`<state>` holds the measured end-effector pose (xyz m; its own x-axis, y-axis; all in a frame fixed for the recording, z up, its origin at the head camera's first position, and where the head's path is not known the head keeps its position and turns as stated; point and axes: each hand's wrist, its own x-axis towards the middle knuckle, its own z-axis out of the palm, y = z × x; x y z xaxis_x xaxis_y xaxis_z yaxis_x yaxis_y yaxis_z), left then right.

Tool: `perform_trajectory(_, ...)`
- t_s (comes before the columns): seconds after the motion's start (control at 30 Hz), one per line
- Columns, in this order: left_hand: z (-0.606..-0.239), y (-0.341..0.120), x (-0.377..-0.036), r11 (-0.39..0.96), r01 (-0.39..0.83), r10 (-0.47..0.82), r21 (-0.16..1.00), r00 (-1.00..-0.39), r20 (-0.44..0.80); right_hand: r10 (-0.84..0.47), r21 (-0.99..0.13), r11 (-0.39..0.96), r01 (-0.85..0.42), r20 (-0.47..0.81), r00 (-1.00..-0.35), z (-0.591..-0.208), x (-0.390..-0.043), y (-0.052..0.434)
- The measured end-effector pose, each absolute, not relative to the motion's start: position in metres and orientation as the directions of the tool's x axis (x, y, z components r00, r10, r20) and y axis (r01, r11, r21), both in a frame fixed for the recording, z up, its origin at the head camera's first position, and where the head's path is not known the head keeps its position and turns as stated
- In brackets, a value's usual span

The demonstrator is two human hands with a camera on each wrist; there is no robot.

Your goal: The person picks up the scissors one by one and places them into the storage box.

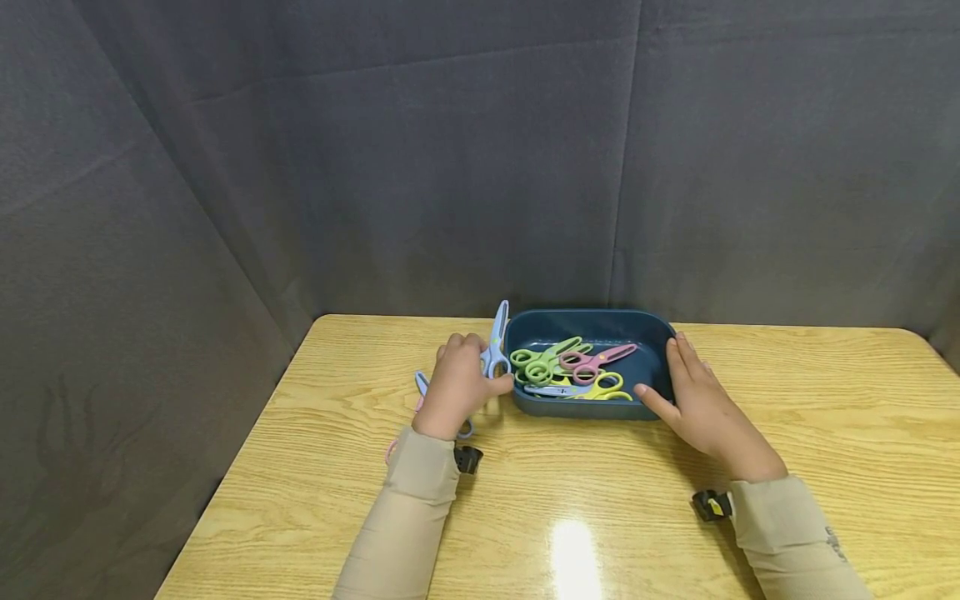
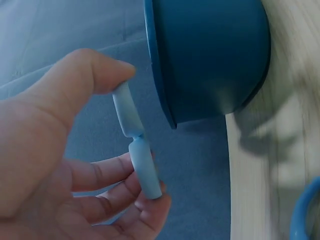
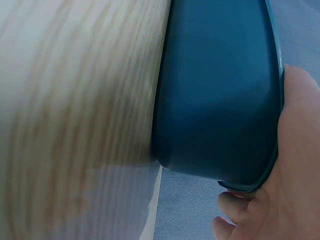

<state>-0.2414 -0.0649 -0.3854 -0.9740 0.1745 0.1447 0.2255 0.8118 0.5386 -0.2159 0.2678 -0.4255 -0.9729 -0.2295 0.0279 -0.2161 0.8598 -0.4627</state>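
- Scissors, light blue [image 1: 496, 343], sit in the left hand [image 1: 457, 387], pinched by the handle between thumb and fingers, blades pointing up and away, just beside the left end of the dark blue tray [image 1: 660, 333].
- The step in hand looks like carrying this pair over the rim. The next move, by my judgement, calls for a short shift right and a tilt, so the blades clear the wall before the fingers let go.
- The right hand [image 1: 697, 398] lies flat and relaxed against the tray's right end, fingers straight and touching the wall; it holds nothing.
- In the left wrist view the pale blue handle [image 2: 136, 150] shows as smooth, rounded plastic, close to the tray's outer wall.
- Inside the tray lie green scissors [image 1: 543, 358], pink scissors [image 1: 596, 360] and a yellow pair [image 1: 603, 388], overlapping loosely.
- More scissors [image 1: 422, 385] rest on the wooden table [image 1: 825, 417], partly hidden behind the left hand.
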Motion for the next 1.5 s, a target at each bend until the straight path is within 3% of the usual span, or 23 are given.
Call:
perform_trajectory(0.67,-0.391,-0.048,-0.239,0.755,0.344,0.219,0.558,-0.935,0.28,-0.234,-0.462,0.858,-0.224,0.037,-0.972,-0.426,-0.216,0.267)
perform_trajectory(1.07,-0.4,-0.037,-0.237,0.741,0.435,0.288,0.512,-0.894,0.342,-0.234,-0.454,0.86,-0.232,0.054,-0.971,-0.426,-0.216,0.266)
perform_trajectory(1.5,-0.407,-0.029,-0.239,0.732,0.455,0.351,0.507,-0.89,0.291,-0.231,-0.458,0.86,-0.224,0.041,-0.972,-0.426,-0.215,0.267)
